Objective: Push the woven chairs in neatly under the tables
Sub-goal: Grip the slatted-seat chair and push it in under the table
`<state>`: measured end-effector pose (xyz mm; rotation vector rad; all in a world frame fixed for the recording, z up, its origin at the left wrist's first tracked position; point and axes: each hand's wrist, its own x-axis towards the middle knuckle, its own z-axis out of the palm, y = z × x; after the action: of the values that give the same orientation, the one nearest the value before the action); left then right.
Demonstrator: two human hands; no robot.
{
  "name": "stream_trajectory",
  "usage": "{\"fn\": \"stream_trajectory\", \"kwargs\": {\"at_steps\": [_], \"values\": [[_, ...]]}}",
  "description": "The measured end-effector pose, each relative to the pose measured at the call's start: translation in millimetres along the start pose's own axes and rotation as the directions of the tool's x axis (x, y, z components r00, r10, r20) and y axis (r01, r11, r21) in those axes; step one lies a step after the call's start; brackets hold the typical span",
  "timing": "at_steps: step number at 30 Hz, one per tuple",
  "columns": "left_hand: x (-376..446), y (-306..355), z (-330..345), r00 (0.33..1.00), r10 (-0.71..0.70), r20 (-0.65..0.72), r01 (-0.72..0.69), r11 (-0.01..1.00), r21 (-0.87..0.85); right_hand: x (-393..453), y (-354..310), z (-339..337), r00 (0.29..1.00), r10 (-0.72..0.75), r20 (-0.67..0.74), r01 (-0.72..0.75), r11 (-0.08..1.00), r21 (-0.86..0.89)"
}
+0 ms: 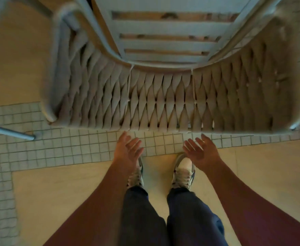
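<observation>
My left hand [128, 148] and right hand [199, 150] hang open just behind the chair [163, 96], which looks nearly tucked under the table [172, 27].

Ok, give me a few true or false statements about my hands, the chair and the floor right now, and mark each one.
1. Both hands are open and empty. True: the left hand and right hand hold nothing.
2. The hands grip the top of the chair back. False: they hover just short of the woven chair, not touching it.
3. The chair seat is solid fabric. False: the seat is slatted.
4. Small square tiles run under the chair back. True.
5. The person is barefoot. False: they wear sneakers.
</observation>
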<state>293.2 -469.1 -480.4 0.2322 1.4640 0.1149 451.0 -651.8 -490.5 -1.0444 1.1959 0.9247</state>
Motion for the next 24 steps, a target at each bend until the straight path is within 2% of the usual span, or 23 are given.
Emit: {"fn": "stream_trajectory", "kwargs": {"at_steps": [3,6,9,11,14,18,24], "values": [[68.6,-9.8,-13.9,1.000,-0.003,-0.007,0.002,0.998,-0.067,72.1,-10.1,-10.8,0.999,0.010,-0.044,-0.009,1.000,0.022],[122.8,-17.0,-26.0,0.997,-0.017,-0.070,0.016,1.000,-0.014,128.7,-22.4,-20.1,0.998,-0.002,-0.059,0.001,1.000,-0.024],[166.8,-10.8,-32.0,0.990,0.033,-0.139,-0.026,0.998,0.051,167.5,-35.9,-24.6,0.997,-0.072,0.008,0.072,0.996,-0.058],[189.5,-1.9,-32.9,0.992,0.076,-0.103,-0.072,0.997,0.042,183.7,-41.3,-27.6,0.988,-0.136,0.067,0.140,0.988,-0.064],[211.3,8.3,-30.9,0.990,0.140,-0.030,-0.142,0.987,-0.073,197.5,-40.4,-32.5,0.971,-0.192,0.144,0.200,0.979,-0.044],[210.9,10.6,-30.0,0.985,0.171,-0.015,-0.172,0.980,-0.098,194.7,-34.9,-31.8,0.957,-0.226,0.180,0.239,0.969,-0.054],[136.9,1.1,-43.1,0.981,0.184,-0.065,-0.184,0.983,0.015,130.6,-26.4,-50.9,0.966,-0.255,0.038,0.257,0.965,-0.059]]}}
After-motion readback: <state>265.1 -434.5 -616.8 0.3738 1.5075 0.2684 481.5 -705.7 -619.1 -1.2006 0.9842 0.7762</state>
